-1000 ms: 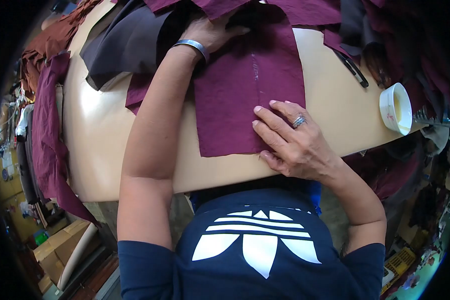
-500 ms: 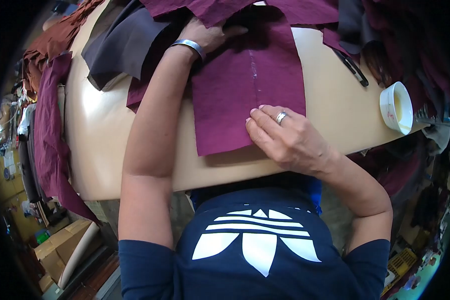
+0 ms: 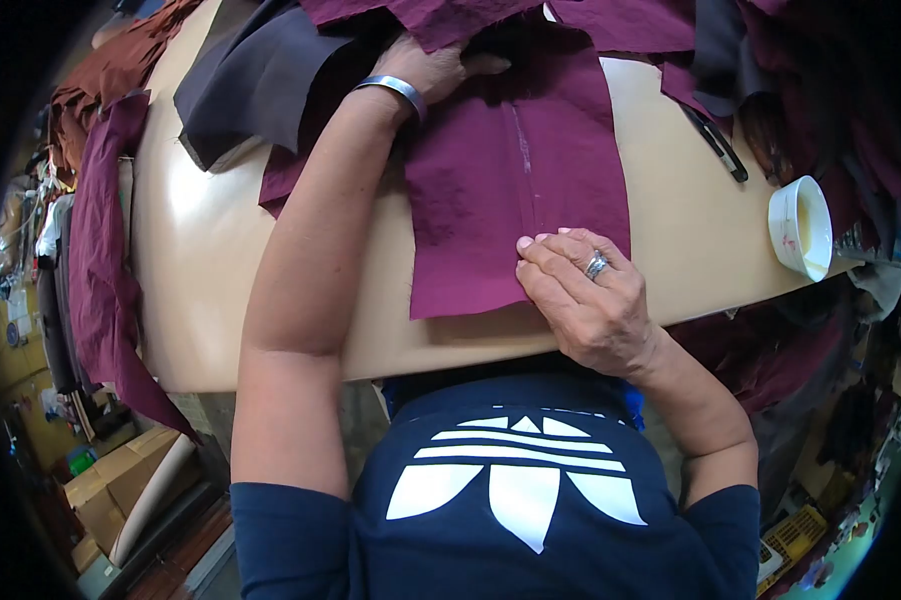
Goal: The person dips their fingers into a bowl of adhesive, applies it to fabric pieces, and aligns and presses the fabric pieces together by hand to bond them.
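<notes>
A maroon fabric panel (image 3: 470,220) lies flat on the table, with its cut front edge close to me. Down its middle runs a crease or seam line with a pale, whitish streak (image 3: 523,145). My right hand (image 3: 590,295), wearing a ring, has its fingertips pressed together on the lower end of that line. Farther up, my left hand (image 3: 432,70) rests at the panel's upper left, its thumb stretched out over the cloth. A maroon flap (image 3: 440,20) covers the other fingers. A metal bracelet (image 3: 392,88) circles the left wrist.
Dark grey fabric (image 3: 255,85) lies left of my forearm. To the right are a black-handled tool, perhaps a cutter, (image 3: 720,150) and a white bowl of yellowish paste or liquid (image 3: 800,228) near the table (image 3: 690,240) edge. Maroon cloth (image 3: 105,250) hangs at the left.
My right hand has slid slightly toward me along the crease, its fingertips still together. The panel appears a little farther right as the view shifts. My left hand stays in place on the cloth.
</notes>
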